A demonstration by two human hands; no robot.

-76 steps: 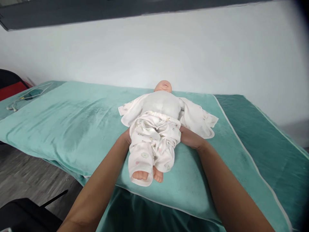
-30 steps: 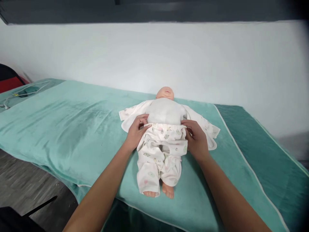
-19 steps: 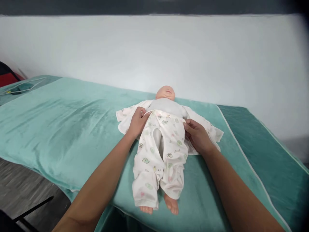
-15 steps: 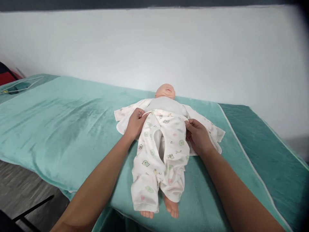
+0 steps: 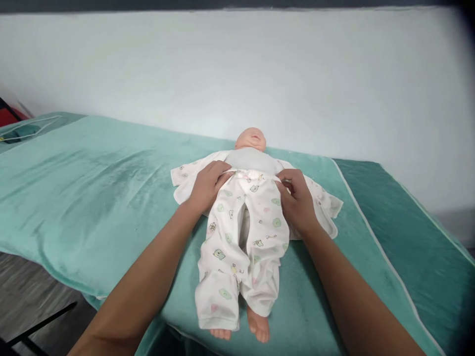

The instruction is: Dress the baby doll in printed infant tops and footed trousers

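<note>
Left hand [image 5: 208, 185] and right hand [image 5: 298, 201] each pinch one side of the white, green-printed cloth trousers [image 5: 266, 217] at the waist, on a pink-headed baby doll [image 5: 251, 139] lying face-up on a mint-green plush blanket [image 5: 107, 193].

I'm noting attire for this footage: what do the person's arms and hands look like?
The left hand and right hand are bare, without gloves. The left forearm and right forearm are uncovered: no sleeves show. I see no watch, bracelet, ring or marking on either side.
</note>
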